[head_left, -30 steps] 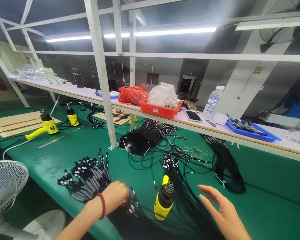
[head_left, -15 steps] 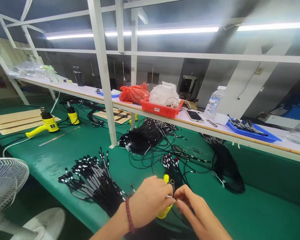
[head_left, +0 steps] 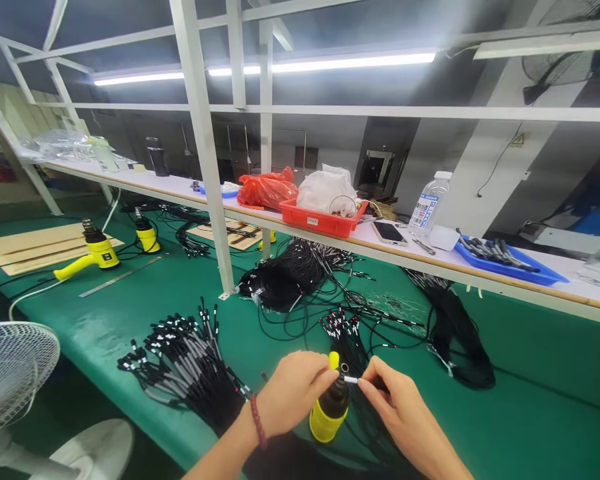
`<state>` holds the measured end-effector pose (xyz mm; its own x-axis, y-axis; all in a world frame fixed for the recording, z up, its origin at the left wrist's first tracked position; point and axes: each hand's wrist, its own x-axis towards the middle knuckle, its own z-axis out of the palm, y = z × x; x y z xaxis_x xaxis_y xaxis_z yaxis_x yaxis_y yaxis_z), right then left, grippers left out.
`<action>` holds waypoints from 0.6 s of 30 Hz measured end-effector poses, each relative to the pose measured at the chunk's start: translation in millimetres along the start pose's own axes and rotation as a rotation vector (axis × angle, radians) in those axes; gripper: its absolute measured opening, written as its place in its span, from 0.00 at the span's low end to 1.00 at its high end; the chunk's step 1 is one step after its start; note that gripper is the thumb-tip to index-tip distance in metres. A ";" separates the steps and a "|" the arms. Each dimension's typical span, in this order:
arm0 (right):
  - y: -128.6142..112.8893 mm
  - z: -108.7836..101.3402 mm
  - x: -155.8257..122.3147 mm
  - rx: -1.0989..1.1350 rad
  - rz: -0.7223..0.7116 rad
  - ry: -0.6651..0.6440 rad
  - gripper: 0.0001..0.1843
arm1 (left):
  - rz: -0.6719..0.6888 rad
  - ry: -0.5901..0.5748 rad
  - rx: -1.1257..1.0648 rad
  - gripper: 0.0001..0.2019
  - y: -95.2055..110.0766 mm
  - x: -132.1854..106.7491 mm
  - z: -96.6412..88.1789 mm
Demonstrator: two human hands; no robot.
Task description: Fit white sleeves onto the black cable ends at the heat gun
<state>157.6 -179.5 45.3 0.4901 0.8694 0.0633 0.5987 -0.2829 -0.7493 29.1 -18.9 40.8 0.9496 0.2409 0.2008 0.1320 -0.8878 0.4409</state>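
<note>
My left hand [head_left: 294, 392] and my right hand [head_left: 398, 407] pinch the two ends of a thin cable tip [head_left: 351, 379] with a white sleeve, holding it just over the nozzle of a yellow and black heat gun [head_left: 330, 408] that stands upright on the green bench [head_left: 180, 293]. A red bead bracelet is on my left wrist. To the left lies a bundle of black cables with grey and white ends [head_left: 183, 360]. Behind the heat gun more black cables with red and white tips [head_left: 343, 327] fan out.
A white fan [head_left: 10, 380] stands at the lower left. Two more yellow heat guns [head_left: 93, 257] and cardboard lie far left. A white post [head_left: 207, 167] carries a shelf with a red tray [head_left: 320, 220], bags, phone, bottle [head_left: 427, 203] and blue tray [head_left: 505, 257].
My left hand left the cable bundle and my right hand came in from the right. Both now meet over the heat gun nozzle, pinching a cable tip.
</note>
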 end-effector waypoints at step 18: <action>18.1 6.6 23.1 -0.093 -0.008 0.053 0.12 | -0.152 0.128 -0.216 0.14 -12.1 17.1 30.2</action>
<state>175.6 -161.9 28.9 0.5164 0.8498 0.1056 0.6575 -0.3145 -0.6846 52.3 -15.9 12.5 0.8779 0.4250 0.2208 0.1937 -0.7367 0.6478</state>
